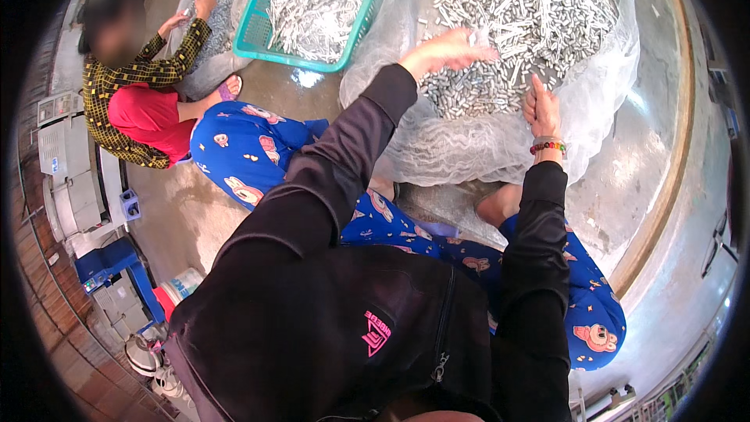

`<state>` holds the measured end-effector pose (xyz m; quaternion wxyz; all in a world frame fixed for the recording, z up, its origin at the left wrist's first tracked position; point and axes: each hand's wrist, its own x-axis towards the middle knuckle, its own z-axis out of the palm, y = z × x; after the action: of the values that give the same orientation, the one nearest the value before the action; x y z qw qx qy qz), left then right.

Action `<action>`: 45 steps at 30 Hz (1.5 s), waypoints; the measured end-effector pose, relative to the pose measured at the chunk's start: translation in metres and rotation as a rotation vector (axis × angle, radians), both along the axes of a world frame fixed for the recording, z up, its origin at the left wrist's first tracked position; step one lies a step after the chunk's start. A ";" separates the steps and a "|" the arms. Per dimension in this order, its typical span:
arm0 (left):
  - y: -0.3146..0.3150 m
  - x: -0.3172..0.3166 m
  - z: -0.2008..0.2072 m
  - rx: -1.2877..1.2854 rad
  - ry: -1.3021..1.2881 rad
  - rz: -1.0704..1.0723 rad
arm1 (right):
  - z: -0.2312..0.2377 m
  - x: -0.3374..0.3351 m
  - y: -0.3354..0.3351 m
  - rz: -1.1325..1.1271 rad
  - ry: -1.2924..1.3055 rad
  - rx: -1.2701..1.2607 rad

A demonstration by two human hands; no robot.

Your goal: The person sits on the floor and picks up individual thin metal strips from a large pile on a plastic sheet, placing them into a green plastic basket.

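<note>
Two hoards: sack (594,101), basket (262,27)

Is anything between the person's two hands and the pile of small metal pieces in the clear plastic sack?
Nothing visible. The left hand lies flat on the pile of metal pieces, and the right hand grips the clear plastic sack at the pile's near edge. The sack's mouth is open.

A large clear plastic sack (500,148) full of small grey metal pieces lies open under both hands. Far left of the left hand (445,51), a grey machine (70,180) bears small pale rectangular labels with blue marks.
</note>
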<state>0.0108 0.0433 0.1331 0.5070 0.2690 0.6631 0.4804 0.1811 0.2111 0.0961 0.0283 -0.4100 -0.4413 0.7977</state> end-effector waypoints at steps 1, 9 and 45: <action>0.002 0.005 -0.022 -0.063 0.427 -0.034 | -0.013 0.000 0.016 0.115 -0.042 -0.001; -0.007 0.040 -0.062 -0.451 0.950 -0.190 | -0.034 -0.015 -0.058 0.932 -0.493 1.371; -0.007 -0.056 -0.043 -0.209 0.113 0.469 | -0.058 -0.072 0.026 0.007 -0.229 0.407</action>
<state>-0.0456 0.0363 0.0906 0.3690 0.0807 0.7806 0.4979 0.1089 0.2373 0.0382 0.0575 -0.4821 -0.5948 0.6407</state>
